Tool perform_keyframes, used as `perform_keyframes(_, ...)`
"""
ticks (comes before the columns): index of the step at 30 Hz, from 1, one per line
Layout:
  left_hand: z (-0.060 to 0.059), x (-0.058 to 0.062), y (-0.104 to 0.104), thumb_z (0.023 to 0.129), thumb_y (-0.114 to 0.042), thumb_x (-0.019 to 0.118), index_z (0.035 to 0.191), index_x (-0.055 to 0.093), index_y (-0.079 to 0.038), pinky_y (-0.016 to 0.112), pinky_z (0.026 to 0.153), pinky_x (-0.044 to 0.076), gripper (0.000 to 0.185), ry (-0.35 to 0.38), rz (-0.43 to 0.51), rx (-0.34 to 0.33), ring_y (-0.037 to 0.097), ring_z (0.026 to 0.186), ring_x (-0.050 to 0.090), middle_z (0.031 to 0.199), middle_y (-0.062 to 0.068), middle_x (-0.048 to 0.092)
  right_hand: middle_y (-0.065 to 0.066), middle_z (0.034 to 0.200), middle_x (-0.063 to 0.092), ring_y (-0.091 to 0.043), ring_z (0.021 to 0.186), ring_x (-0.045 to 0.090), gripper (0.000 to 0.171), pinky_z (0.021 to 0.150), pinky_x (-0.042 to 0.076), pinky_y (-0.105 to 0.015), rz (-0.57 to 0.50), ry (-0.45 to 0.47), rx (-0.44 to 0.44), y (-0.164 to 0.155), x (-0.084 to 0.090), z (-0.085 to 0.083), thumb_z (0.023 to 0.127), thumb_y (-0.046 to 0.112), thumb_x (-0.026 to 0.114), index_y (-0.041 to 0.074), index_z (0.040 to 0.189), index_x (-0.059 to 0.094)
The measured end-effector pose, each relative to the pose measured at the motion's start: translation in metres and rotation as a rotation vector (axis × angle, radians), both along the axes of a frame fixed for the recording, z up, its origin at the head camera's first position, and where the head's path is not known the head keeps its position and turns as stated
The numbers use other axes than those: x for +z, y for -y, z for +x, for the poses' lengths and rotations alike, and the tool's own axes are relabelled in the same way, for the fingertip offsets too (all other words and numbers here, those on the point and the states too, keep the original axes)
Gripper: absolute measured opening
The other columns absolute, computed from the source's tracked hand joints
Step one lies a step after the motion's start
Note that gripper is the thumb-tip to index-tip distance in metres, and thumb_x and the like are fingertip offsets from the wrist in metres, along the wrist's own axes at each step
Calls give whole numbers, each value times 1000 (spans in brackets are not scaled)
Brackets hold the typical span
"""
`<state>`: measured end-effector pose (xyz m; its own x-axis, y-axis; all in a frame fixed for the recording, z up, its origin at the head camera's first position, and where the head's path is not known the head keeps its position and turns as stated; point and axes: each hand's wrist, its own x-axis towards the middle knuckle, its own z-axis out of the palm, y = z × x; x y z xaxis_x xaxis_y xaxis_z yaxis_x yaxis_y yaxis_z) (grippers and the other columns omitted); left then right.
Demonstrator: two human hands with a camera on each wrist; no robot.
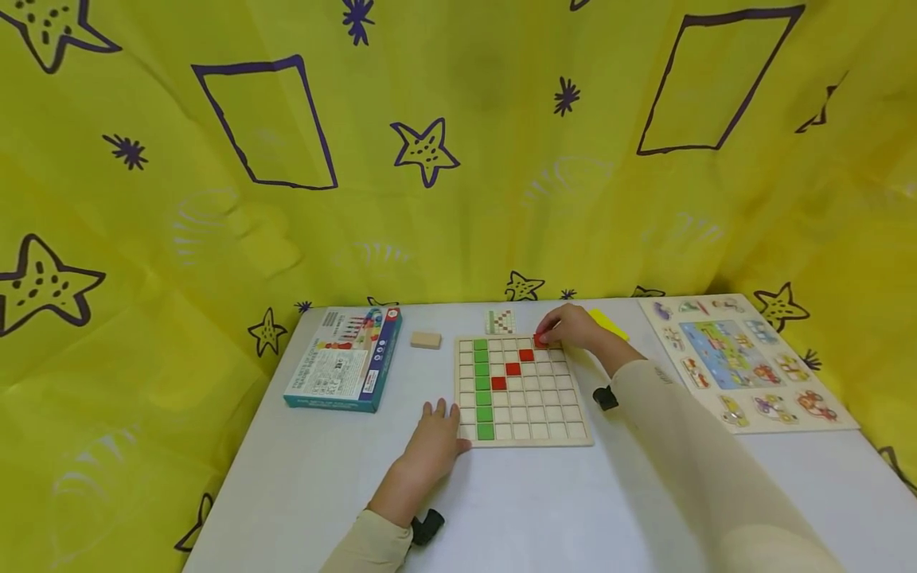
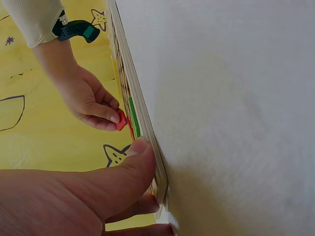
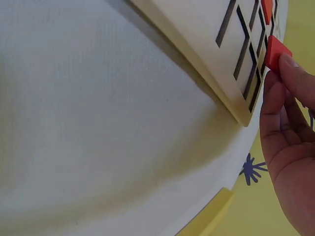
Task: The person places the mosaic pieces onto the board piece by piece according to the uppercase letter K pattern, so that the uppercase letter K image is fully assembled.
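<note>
Fingers of the right hand [image 1: 569,328] are pinching a red tile [image 1: 540,341] over the grid board's [image 1: 523,436] upper right; left hand [image 1: 437,442], lying open, is steadying its lower-left edge.

Right hand [image 3: 288,142] pinches red tile [image 3: 275,53] (fingertips) — over grid board [image 3: 211,54].

head: looks down over the whole table [image 1: 301,493]
wrists: super close, edge-on
shared: grid board [image 1: 566,434] [image 2: 142,123] [image 3: 206,39]
</note>
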<state>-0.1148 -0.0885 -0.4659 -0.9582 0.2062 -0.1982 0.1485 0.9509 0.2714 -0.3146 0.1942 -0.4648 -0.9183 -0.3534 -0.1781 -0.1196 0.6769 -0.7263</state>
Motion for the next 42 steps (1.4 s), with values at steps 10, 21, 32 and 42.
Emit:
perform_keyframes(10,1,0,0,92,-28,73,142,51,8,53,109,40,65,1,-12,-4,52,138,37,148,31,43,-9,101,73,-25,91,58,12,81,51,-33,42,20,2,5,-5,0,93,11,73,3,101,77)
perform_keyframes(21,-1,-1,-1,92,-29,73,142,51,7,53,109,40,65,-5,-25,-4,51,138,38,148,30,44,-12,105,72,-25,95,59,9,83,52,-34,66,-7,0,6,-8,2,93,9,73,4,98,78)
perform_keyframes(32,-1,-3,-1,92,-30,73,142,51,6,52,109,40,66,3,-29,14,51,139,37,149,30,43,-12,111,71,-27,102,57,14,91,50,-39,42,6,-13,7,-11,4,96,15,70,5,104,77)
perform_keyframes(42,0,-1,-1,92,-29,73,143,51,6,52,108,41,65,3,-27,13,50,139,37,149,29,43,-10,104,72,-25,90,65,25,76,55,-35,51,-74,27,-27,5,14,98,16,67,-1,115,72)
